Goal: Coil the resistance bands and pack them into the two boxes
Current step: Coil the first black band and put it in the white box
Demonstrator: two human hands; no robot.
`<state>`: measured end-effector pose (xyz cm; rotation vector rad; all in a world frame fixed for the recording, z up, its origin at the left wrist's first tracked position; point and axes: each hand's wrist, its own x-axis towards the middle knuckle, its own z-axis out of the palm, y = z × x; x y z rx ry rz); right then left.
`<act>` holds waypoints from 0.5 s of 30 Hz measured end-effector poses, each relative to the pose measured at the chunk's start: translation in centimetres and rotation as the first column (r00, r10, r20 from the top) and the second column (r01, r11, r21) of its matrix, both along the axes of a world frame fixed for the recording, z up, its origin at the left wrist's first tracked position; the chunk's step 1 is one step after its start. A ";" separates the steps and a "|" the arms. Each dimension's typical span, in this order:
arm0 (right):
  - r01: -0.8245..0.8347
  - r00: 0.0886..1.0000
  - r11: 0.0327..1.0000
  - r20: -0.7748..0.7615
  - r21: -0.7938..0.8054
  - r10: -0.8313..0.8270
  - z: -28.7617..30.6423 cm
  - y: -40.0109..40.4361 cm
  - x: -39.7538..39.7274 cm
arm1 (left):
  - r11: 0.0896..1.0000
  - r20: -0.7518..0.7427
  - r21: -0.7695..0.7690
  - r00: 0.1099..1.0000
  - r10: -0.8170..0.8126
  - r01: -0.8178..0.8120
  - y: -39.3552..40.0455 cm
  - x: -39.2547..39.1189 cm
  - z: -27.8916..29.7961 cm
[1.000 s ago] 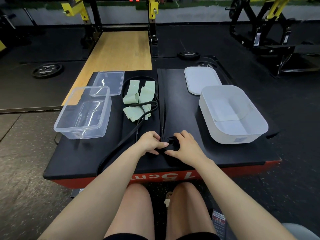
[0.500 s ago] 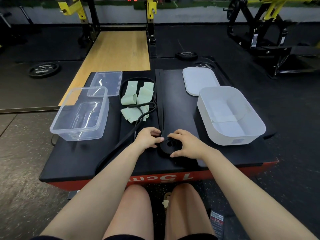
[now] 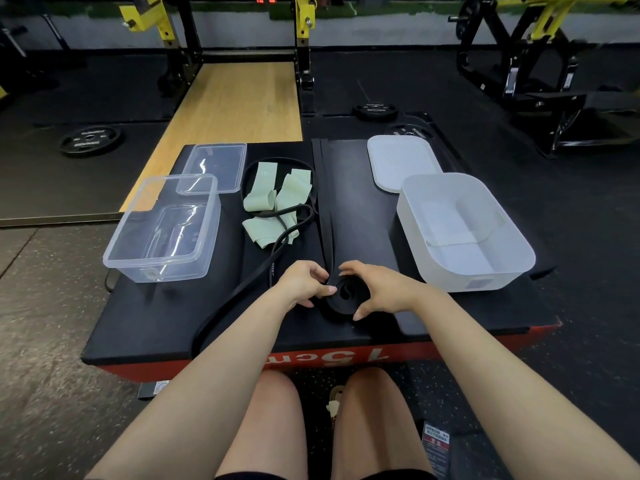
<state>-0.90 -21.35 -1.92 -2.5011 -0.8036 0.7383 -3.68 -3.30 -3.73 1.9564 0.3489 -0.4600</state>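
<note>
A wide black resistance band (image 3: pixel 327 216) lies lengthwise down the middle of the black platform (image 3: pixel 152 320). Its near end is rolled into a small coil (image 3: pixel 343 299). My left hand (image 3: pixel 304 282) pinches the coil's left side, and my right hand (image 3: pixel 377 289) curls round its right side. A thinner black band (image 3: pixel 242 292) loops from the platform's front left up to several pale green bands (image 3: pixel 277 202). A clear box (image 3: pixel 162 230) stands at the left and a white box (image 3: pixel 464 233) at the right, both with nothing inside.
A clear lid (image 3: pixel 214 166) lies behind the clear box and a white lid (image 3: pixel 401 161) behind the white box. The platform's red front edge (image 3: pixel 450 351) is near my knees. Weight plates (image 3: pixel 90 140) and yellow rack frames stand on the dark floor beyond.
The coil at the band's near end has grown a little as both hands turn it. The hands stay at the same spot on the platform.
</note>
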 end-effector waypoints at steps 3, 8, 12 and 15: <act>0.055 0.998 0.998 0.032 -0.009 -0.054 -0.4 -0.1 -0.7 | 0.998 -0.006 0.062 1.000 0.024 -0.023 -0.4 0.0 -0.1; 0.207 0.972 0.978 0.117 -0.022 -0.204 -1.0 0.3 -2.9 | 0.996 -0.003 0.084 0.999 0.035 -0.035 -0.6 -0.1 0.1; 0.323 0.914 0.946 0.252 0.018 -0.317 -1.9 1.5 -4.1 | 0.997 0.019 0.061 0.998 0.054 -0.055 -0.7 -0.5 0.1; 0.367 0.874 0.930 0.347 -0.013 -0.340 -2.3 2.3 -4.7 | 0.995 0.034 0.064 0.997 0.076 -0.078 -0.8 -0.8 0.0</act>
